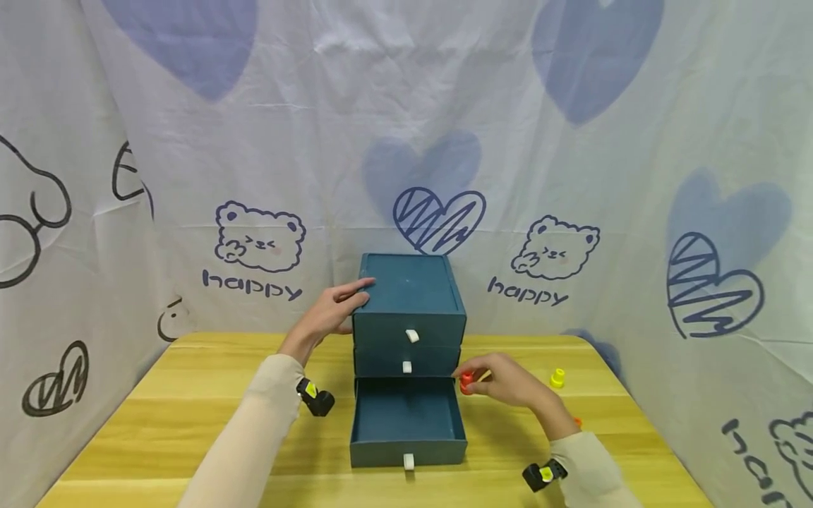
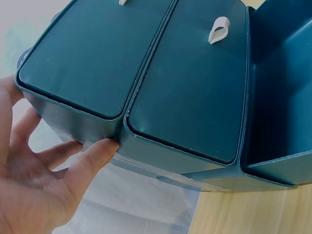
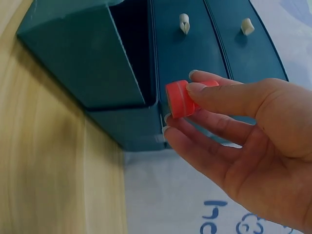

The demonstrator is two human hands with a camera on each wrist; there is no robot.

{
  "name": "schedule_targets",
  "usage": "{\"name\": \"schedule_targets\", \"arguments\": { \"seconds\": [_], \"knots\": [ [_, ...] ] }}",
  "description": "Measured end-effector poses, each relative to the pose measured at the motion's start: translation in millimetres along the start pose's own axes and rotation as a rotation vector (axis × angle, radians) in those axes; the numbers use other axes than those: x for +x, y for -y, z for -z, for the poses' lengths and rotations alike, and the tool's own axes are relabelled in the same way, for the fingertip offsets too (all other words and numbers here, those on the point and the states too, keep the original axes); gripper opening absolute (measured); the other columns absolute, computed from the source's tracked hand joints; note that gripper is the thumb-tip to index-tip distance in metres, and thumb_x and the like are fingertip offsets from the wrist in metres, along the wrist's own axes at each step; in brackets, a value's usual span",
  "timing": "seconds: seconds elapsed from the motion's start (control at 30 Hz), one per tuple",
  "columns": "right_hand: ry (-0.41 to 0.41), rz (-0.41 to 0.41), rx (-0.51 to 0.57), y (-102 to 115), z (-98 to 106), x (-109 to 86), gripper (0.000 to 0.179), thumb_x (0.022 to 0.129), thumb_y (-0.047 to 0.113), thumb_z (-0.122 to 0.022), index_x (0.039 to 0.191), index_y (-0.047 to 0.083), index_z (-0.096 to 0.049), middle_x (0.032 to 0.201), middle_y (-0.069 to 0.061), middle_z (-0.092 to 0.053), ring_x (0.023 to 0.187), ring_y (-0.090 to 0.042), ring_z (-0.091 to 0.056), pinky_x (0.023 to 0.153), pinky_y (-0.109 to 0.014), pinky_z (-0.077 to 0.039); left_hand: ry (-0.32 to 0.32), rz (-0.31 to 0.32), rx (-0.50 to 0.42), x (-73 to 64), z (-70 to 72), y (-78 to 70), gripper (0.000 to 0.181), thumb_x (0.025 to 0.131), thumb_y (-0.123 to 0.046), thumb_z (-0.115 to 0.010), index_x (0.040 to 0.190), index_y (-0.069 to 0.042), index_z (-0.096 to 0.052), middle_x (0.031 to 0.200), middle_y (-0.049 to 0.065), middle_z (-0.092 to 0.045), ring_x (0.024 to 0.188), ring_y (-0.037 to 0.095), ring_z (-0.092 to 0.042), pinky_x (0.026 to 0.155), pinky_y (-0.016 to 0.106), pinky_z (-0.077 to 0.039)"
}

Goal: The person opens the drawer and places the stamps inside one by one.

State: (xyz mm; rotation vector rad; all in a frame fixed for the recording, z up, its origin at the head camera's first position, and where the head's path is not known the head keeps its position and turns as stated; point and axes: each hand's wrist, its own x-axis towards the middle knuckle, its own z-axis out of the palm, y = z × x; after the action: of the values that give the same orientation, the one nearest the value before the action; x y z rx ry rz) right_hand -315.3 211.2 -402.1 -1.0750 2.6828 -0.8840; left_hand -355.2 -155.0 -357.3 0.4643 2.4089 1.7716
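A dark teal three-drawer cabinet (image 1: 409, 286) stands on the table, its bottom drawer (image 1: 381, 454) pulled out with a bare floor showing. The two upper drawers are closed, each with a small white pull tab. My left hand (image 1: 327, 312) rests against the cabinet's left side and top edge; in the left wrist view its spread fingers touch the side wall. Between thumb and fingers, my right hand (image 1: 508, 381) pinches a small red stepped cylinder (image 3: 179, 100), just right of the cabinet above the open drawer's back right corner.
A similar yellow stepped cylinder (image 1: 557, 378) stands on the wooden table (image 1: 190, 395) to the right. Something small and orange (image 1: 578, 422) shows partly behind the right wrist. A printed white cloth (image 1: 343, 106) hangs behind the table and along both sides.
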Motion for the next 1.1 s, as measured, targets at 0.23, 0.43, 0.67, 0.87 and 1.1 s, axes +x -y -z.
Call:
{"name": "schedule_targets", "arguments": {
  "seconds": [0.23,0.43,0.67,0.87,1.1],
  "knots": [
    [0.047,0.055,-0.023,13,-2,12.1,0.027,0.094,0.002,-0.072,0.119,0.011,-0.077,0.115,-0.011,-0.077,0.097,-0.017,-0.070,0.085,-0.024,-0.061,-0.003,-0.002,-0.007,-1.9,0.2,-0.7,0.053,0.109,-0.040,-0.051,0.159,-0.028,-0.042,0.172,0.010,-0.026,0.155,0.040,-0.031,0.109,0.067,-0.046],
    [0.091,0.052,-0.033,24,-2,19.8,0.025,0.094,0.008,-0.074,0.118,0.013,-0.077,0.109,-0.004,-0.077,0.091,-0.009,-0.067,0.080,-0.021,-0.059,-0.006,0.003,-0.015,-1.0,0.0,0.1,0.053,0.109,-0.040,-0.051,0.159,-0.028,-0.042,0.172,0.010,-0.026,0.155,0.039,-0.031,0.109,0.066,-0.046],
    [0.147,0.060,-0.005,35,-2,30.3,0.024,0.094,0.007,-0.073,0.118,0.009,-0.077,0.109,-0.007,-0.077,0.087,-0.010,-0.067,0.084,-0.022,-0.061,-0.004,0.005,-0.009,0.4,-0.6,0.2,0.053,0.109,-0.040,-0.051,0.159,-0.028,-0.042,0.171,0.010,-0.027,0.155,0.039,-0.032,0.110,0.066,-0.046],
    [0.192,0.107,-0.037,41,-5,39.5,0.024,0.094,0.007,-0.074,0.118,0.007,-0.077,0.109,-0.005,-0.078,0.085,-0.006,-0.064,0.085,-0.021,-0.060,-0.011,0.009,-0.002,-0.8,-0.9,-1.0,0.052,0.108,-0.040,-0.052,0.159,-0.029,-0.043,0.171,0.010,-0.028,0.154,0.039,-0.033,0.109,0.065,-0.047],
    [0.221,0.133,-0.055,48,-13,49.4,0.024,0.094,0.009,-0.075,0.118,0.007,-0.077,0.113,-0.008,-0.078,0.088,-0.006,-0.063,0.085,-0.017,-0.058,-0.007,0.005,0.001,-1.3,-0.1,-0.7,0.053,0.109,-0.039,-0.051,0.160,-0.027,-0.041,0.172,0.011,-0.026,0.155,0.040,-0.031,0.110,0.066,-0.045]
  ]
}}
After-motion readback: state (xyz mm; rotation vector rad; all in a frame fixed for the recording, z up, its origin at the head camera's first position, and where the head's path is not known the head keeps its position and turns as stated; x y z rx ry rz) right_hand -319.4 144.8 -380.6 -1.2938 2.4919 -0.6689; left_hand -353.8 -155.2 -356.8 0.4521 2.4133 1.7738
